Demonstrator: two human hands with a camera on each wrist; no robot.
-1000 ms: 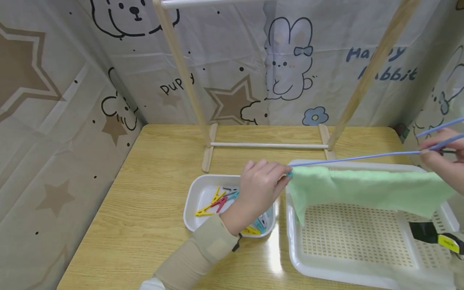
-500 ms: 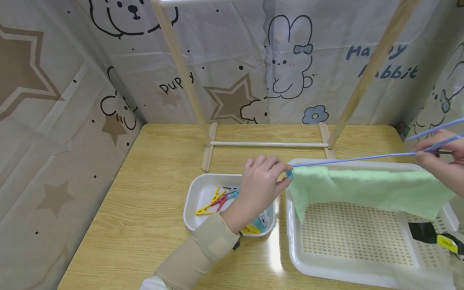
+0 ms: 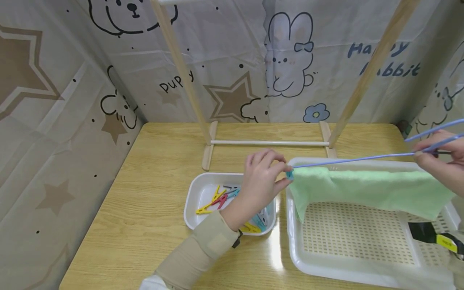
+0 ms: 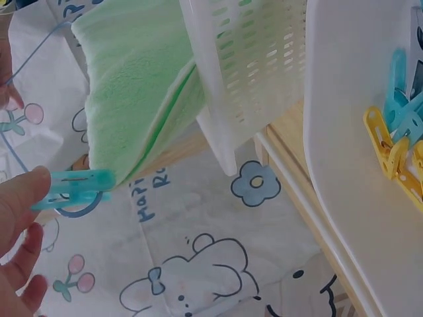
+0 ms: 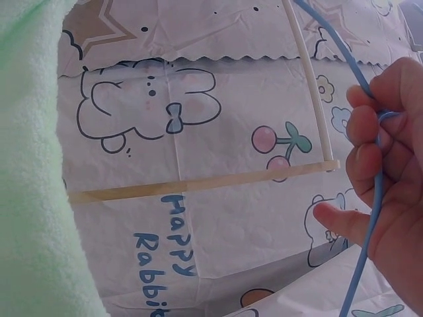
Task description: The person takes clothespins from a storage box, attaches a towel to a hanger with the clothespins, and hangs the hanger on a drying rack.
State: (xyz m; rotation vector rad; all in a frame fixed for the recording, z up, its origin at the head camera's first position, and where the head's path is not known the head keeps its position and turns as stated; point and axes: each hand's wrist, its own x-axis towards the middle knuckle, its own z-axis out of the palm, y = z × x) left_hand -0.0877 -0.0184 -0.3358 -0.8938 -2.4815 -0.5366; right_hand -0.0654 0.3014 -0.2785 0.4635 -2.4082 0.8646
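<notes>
A green cloth [image 3: 366,189] is draped over the lower bar of a blue hanger [image 3: 355,159], held level above the white slotted basket [image 3: 348,266] so that the cloth hangs free of it. The hanger is gripped at its 3 o'clock end by the right hand [image 3: 440,161], whose fingers are curled round the thin blue wire. At the 9 o'clock end of the cloth, a light-blue clothespin [image 4: 74,185] is pinched between the fingertips of the left hand [image 3: 262,181] and sits at the cloth's folded corner, seemingly to pin that corner to the bar. Whether its jaws bite the cloth cannot be told. Just at 9 o'clock of the basket, a small white tray [image 3: 193,203] of coloured pegs [image 3: 217,199] lies within easy reach. The wooden rack [image 3: 270,143] stands at 12 o'clock.
</notes>
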